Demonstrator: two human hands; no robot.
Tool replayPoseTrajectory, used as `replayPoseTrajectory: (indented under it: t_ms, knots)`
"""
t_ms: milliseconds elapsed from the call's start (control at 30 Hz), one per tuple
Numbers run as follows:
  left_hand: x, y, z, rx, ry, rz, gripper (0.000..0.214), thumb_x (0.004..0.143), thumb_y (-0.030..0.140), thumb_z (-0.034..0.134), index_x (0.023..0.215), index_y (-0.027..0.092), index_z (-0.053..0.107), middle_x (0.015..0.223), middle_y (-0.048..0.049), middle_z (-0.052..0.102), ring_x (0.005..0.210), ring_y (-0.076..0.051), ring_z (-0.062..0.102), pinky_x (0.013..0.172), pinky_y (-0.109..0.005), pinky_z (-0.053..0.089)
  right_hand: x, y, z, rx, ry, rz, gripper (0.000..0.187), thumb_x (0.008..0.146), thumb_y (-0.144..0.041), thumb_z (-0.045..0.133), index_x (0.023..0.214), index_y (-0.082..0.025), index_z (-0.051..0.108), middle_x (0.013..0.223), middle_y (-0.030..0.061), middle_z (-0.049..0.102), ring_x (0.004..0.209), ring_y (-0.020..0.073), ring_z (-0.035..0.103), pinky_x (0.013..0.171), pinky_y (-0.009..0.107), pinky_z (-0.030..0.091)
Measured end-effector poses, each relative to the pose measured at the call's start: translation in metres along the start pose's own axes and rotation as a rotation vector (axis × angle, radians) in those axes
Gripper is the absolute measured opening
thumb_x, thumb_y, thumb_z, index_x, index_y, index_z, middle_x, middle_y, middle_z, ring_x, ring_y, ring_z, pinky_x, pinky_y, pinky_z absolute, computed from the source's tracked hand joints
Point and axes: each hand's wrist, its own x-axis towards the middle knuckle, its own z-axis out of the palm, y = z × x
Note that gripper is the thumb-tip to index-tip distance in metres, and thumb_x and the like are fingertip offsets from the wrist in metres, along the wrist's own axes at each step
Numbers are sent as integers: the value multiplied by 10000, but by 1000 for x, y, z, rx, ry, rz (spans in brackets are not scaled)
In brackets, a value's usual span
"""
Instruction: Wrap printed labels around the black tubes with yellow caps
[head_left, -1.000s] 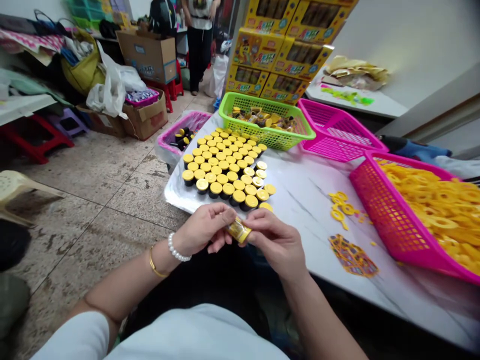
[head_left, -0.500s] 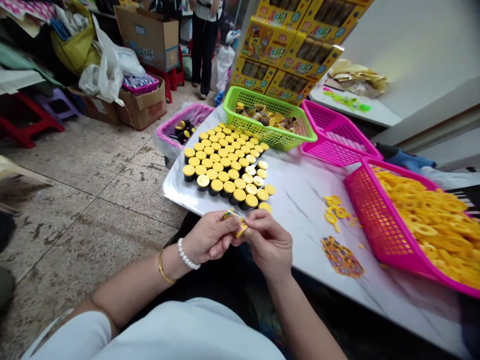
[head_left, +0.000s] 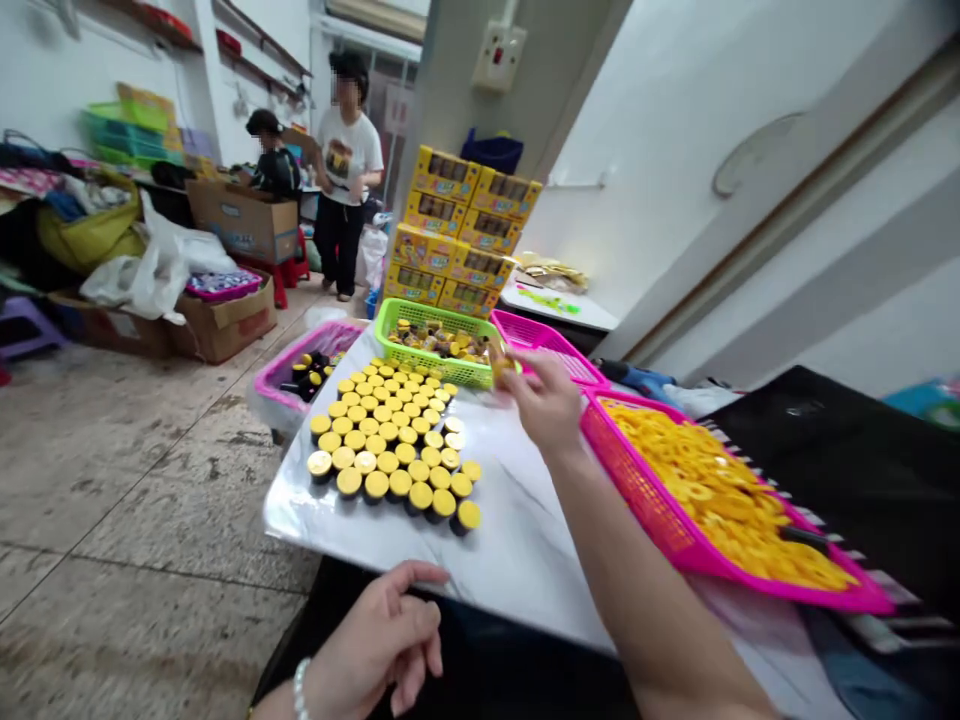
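Observation:
My right hand (head_left: 550, 400) reaches over the table to the right end of the green basket (head_left: 480, 374). Its fingers pinch a small yellowish piece (head_left: 501, 364), too blurred to name exactly. Inside that basket lie several small yellow-and-brown wrapped pieces (head_left: 431, 340). My left hand (head_left: 394, 635) hangs at the table's near edge, fingers loosely bent and apart, holding nothing. Rows of small black tubs with yellow lids (head_left: 376, 487) stand upright on the table between my left hand and the green basket.
On the right, a pink basket (head_left: 637, 490) holds many yellow plastic rings (head_left: 697, 480). Another pink basket (head_left: 551, 340) sits behind. Yellow boxes (head_left: 450, 255) are stacked at the back. A lined pink tub (head_left: 274, 375) is left of the table. Two people (head_left: 349, 150) are farther off.
My hands have parted. The right one has gone forward to the green basket with a small piece; the left has let go and dropped back. The view has tilted up.

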Motion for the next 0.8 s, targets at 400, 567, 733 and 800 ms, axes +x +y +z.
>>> replayPoseTrajectory:
  t_ms: [400,567,733,800]
  knots:
    - [-57,-25,-61,286,373,-117,580,732,646,766,1052,169,692,664,-3,622,403,-45,398,405,-178,241,-113,0,-169,-710,-33,1,172,896,-341,655,894,-237,792,908,51,793,848,228,741,832,382,590]
    - [-50,-46,-65,329,303,-199,604,678,680,787,1009,178,717,662,-12,623,424,-65,404,426,-212,259,-193,31,-230,-726,59,514,381,861,-493,650,1037,-178,768,954,104,785,717,227,721,700,391,608]
    - [-22,-32,-46,380,48,-188,550,763,624,755,1076,175,702,739,-34,642,503,-95,484,452,-219,332,-202,50,-228,-797,-100,419,623,800,-531,699,1299,-161,657,1237,165,723,1077,304,699,970,490,550]
    - [-18,-23,-42,402,83,-140,526,791,608,736,1091,177,703,755,-34,642,527,-100,496,467,-219,356,-192,52,-229,-795,-115,393,577,831,-508,673,1293,-163,665,1155,151,750,981,283,716,921,467,564]
